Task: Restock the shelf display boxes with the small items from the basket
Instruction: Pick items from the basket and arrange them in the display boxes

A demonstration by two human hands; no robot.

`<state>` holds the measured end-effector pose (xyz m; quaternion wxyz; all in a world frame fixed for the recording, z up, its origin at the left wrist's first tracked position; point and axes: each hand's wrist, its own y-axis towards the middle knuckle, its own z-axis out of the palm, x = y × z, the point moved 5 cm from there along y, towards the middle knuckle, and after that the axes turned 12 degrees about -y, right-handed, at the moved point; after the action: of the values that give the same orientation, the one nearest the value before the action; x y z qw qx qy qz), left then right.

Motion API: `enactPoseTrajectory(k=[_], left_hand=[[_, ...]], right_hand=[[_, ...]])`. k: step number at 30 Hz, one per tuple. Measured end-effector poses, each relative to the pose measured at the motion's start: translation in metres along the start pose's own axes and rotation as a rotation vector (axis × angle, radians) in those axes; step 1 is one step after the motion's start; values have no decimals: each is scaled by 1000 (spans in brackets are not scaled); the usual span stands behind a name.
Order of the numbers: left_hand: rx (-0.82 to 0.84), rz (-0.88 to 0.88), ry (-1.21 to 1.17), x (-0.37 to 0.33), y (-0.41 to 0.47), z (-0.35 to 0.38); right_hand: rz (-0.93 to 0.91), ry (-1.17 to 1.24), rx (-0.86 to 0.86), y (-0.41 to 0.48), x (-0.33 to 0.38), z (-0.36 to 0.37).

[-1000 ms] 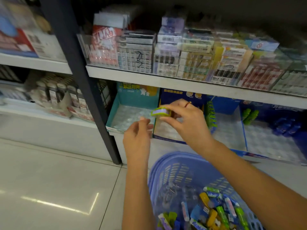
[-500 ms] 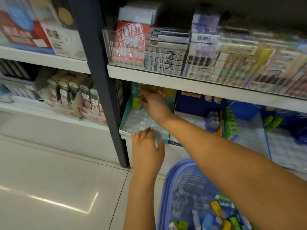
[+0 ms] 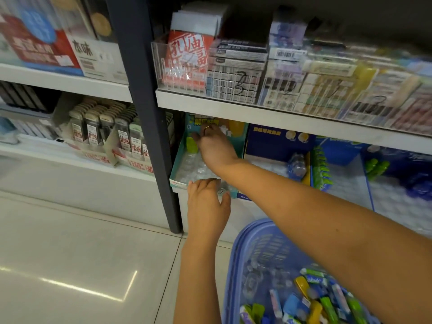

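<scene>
While the left hand rested on the front lip of the teal display box, the right hand reached deep into it.
Nearest the camera, the blue plastic basket sat on the floor, loaded with small green, blue and yellow items. Just beyond it, the left hand lay flat with fingers straight and close together, tips touching the box's front edge and holding nothing. Farther in, the right hand's fingers bent down against a green item standing upright in the back-left corner of the box's clear tray; whether they gripped it could not be told. Beside that box stood a dark blue display box, under a shelf of boxed goods.
</scene>
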<state>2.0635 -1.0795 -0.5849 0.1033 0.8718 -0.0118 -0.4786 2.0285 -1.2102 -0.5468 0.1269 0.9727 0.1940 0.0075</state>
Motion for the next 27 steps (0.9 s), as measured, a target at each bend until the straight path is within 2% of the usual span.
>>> enactPoseTrajectory(k=[3, 6, 7, 9, 11, 12, 15, 18, 22, 24, 27], left_hand=[[-38, 3, -36, -7, -4, -7], [-235, 8, -174, -16, -25, -17], [-285, -6, -238, -18, -33, -19], [-257, -50, -323, -23, -46, -13], [-96, -90, -307, -28, -54, 7], [16, -113, -257, -28, -58, 23], [423, -212, -55, -22, -77, 84], [827, -273, 183, -1, -123, 147], [1281, -404, 428, 37, -196, 198], [1404, -354, 545, 43, -212, 210], [1514, -348, 661, 44, -220, 214]], right_hand=[[33, 10, 139, -1, 3, -13], [60, 34, 249, -33, -4, -31], [76, 85, 214, -51, -10, -41], [88, 139, 89, -100, -29, -62], [156, 213, 73, -161, -58, -66], [201, 245, 122, -193, -72, -58], [307, 247, 465, -281, -108, -1], [329, 195, 834, -354, -128, 66], [266, 294, 1132, -414, -123, 121], [191, 307, 1180, -428, -108, 132], [166, 328, 1112, -435, -92, 144]])
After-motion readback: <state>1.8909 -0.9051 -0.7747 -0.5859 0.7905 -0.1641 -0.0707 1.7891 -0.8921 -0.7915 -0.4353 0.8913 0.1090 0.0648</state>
